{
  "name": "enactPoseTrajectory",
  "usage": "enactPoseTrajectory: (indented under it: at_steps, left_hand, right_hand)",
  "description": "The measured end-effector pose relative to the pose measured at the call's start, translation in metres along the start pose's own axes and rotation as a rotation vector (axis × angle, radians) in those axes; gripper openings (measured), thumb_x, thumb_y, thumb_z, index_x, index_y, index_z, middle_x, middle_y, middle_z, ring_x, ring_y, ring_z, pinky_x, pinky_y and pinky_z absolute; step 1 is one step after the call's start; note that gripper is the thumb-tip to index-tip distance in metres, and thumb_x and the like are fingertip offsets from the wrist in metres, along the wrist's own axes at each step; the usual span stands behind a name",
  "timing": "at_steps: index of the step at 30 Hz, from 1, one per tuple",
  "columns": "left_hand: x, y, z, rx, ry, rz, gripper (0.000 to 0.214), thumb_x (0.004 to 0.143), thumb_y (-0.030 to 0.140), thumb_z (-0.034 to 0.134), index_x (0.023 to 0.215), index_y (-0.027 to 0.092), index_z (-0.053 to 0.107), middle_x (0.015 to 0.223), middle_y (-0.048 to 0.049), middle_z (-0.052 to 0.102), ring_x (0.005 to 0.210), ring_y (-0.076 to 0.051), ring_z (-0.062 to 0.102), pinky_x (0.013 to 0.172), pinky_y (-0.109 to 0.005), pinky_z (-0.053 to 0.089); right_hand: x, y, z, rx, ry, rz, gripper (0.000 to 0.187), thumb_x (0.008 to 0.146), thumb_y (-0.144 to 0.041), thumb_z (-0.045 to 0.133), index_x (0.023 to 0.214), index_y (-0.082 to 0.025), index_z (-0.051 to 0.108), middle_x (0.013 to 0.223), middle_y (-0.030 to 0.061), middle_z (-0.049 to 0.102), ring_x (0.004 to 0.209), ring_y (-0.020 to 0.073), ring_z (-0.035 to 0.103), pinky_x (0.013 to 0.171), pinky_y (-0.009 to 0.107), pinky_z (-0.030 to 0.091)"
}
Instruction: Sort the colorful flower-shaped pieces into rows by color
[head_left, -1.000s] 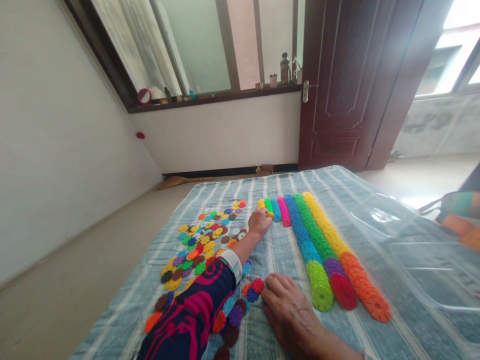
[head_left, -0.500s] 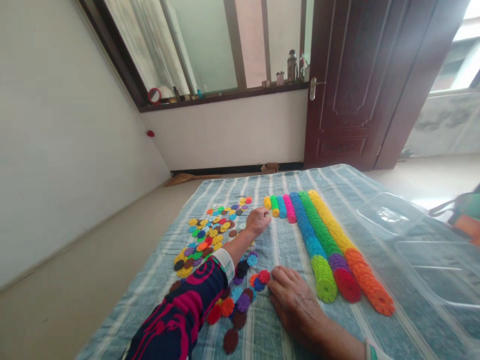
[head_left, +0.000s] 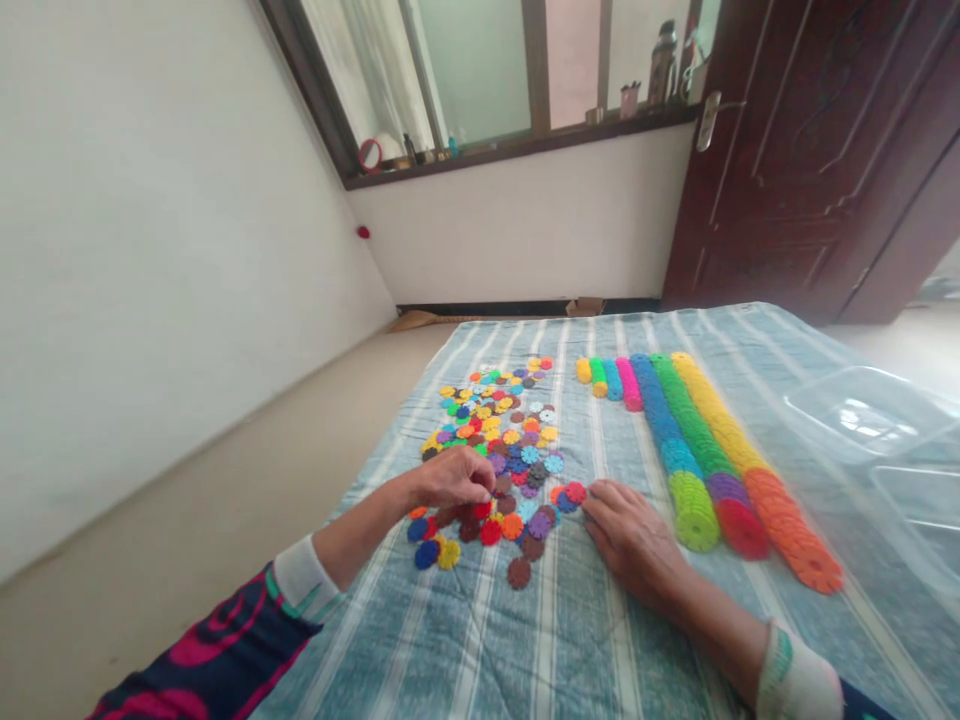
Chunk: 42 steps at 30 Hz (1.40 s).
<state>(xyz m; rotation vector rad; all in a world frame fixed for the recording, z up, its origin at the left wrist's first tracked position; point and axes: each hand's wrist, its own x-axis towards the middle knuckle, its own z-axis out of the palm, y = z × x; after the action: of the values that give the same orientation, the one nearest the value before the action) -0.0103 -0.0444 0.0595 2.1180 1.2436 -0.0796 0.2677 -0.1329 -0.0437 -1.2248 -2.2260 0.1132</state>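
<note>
Notched plastic discs in many colours [head_left: 491, 405] lie scattered over the left part of the striped cloth. Above the near side of this pile, my left hand [head_left: 454, 477] is closed in a pinch; its fingers hide whatever is between them. A red disc [head_left: 490, 531] and a brown disc [head_left: 503, 487] lie close to its fingertips. My right hand [head_left: 634, 530] rests palm down on the cloth, fingers loosely extended and nothing seen in them. Its fingertips are beside another red disc [head_left: 576, 492]. Overlapping discs form long rows, one of them yellow and orange [head_left: 724, 425], beyond that hand.
Several short rows, including a pink one [head_left: 628, 384], lie at the far side. Clear plastic containers [head_left: 862, 415] stand at the right on the striped cloth [head_left: 600, 660]. A brown door [head_left: 795, 160] and a windowsill [head_left: 525, 148] are behind.
My left hand has come back from beside the short rows to the near part of the loose discs. My right hand stays near the same red disc. The view has turned and shifted.
</note>
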Motion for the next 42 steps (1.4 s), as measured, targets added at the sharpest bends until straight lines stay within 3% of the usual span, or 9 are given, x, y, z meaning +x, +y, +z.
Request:
enactPoseTrajectory:
  at_steps: [4,8,12,15,22,27,32,35,42]
  left_hand:
    - [-0.036,-0.004,0.013,0.058,-0.127,-0.031,0.006,0.06,0.017,0.059,0.063,0.017,0.064,0.063,0.003,0.06,0.059,-0.011,0.051,0.055,-0.021,0.035]
    - [-0.052,-0.005,0.024,0.289,-0.092,-0.047,0.006,0.057,0.015,0.059,0.056,0.017,0.053,0.06,0.004,0.052,0.058,-0.011,0.046,0.055,-0.023,0.031]
    - [-0.056,-0.004,0.029,0.395,-0.057,-0.044,0.008,0.058,0.014,0.058,0.059,0.018,0.051,0.069,0.0022,0.055,0.064,-0.013,0.048,0.06,-0.024,0.032]
    - [-0.054,-0.003,0.028,0.335,-0.052,-0.057,0.008,0.058,0.014,0.059,0.059,0.017,0.052,0.072,0.0017,0.057,0.068,-0.013,0.05,0.062,-0.024,0.034]
    - [-0.036,0.003,0.013,-0.089,-0.084,-0.006,0.006,0.062,0.022,0.062,0.061,0.016,0.059,0.066,0.0017,0.059,0.065,-0.012,0.052,0.06,-0.022,0.039]
    - [0.009,0.016,0.005,-0.224,0.069,0.027,0.013,0.065,0.029,0.062,0.067,0.016,0.065,0.066,0.0016,0.061,0.064,-0.013,0.054,0.06,-0.023,0.04]
    - [0.084,0.037,0.011,-0.233,0.335,0.119,0.015,0.066,0.03,0.062,0.063,0.015,0.064,0.062,0.0027,0.058,0.062,-0.011,0.052,0.062,-0.023,0.041]
    - [0.133,0.047,0.015,-0.202,0.491,0.07,0.013,0.066,0.027,0.061,0.064,0.015,0.067,0.059,0.0026,0.058,0.061,-0.012,0.052,0.059,-0.023,0.04]
    - [0.219,0.065,0.011,-0.189,0.635,0.033,0.015,0.07,0.02,0.06,0.073,0.012,0.073,0.063,-0.0002,0.065,0.065,-0.013,0.058,0.063,-0.023,0.043]
  right_hand:
    - [-0.002,0.001,0.001,-0.021,0.011,-0.006,0.015,0.092,-0.011,0.05,0.094,-0.018,0.063,0.102,0.0095,0.062,0.102,0.0247,0.057,0.089,0.04,0.047]
    - [-0.003,0.001,0.001,-0.035,0.019,-0.022,0.016,0.092,-0.011,0.05,0.095,-0.019,0.063,0.102,0.0093,0.063,0.101,0.0244,0.058,0.087,0.039,0.048]
    - [-0.003,0.001,0.001,-0.048,0.033,-0.025,0.015,0.092,-0.012,0.05,0.096,-0.019,0.063,0.102,0.009,0.063,0.102,0.0245,0.058,0.088,0.039,0.048]
    - [-0.003,0.001,0.001,-0.043,0.04,-0.02,0.016,0.091,-0.011,0.05,0.096,-0.019,0.063,0.102,0.009,0.062,0.103,0.0245,0.057,0.087,0.038,0.048]
    - [0.002,-0.002,0.0,-0.01,0.009,-0.002,0.014,0.093,-0.013,0.049,0.094,-0.019,0.061,0.098,0.0078,0.061,0.098,0.0225,0.056,0.088,0.038,0.048]
    - [0.005,-0.003,0.0,-0.003,-0.003,0.017,0.014,0.092,-0.011,0.05,0.095,-0.019,0.061,0.097,0.0069,0.06,0.101,0.0226,0.054,0.088,0.038,0.046]
    - [0.007,-0.005,0.0,-0.012,0.004,0.031,0.013,0.091,-0.009,0.054,0.093,-0.019,0.061,0.098,0.0062,0.06,0.099,0.0222,0.053,0.087,0.037,0.045]
    - [0.009,-0.006,0.0,-0.007,-0.005,0.042,0.012,0.088,-0.008,0.058,0.094,-0.019,0.061,0.097,0.0061,0.06,0.097,0.0227,0.053,0.086,0.037,0.045]
    - [0.011,-0.005,0.003,0.005,-0.004,0.046,0.01,0.088,-0.01,0.058,0.092,-0.018,0.061,0.097,0.0057,0.06,0.096,0.0227,0.052,0.086,0.038,0.044]
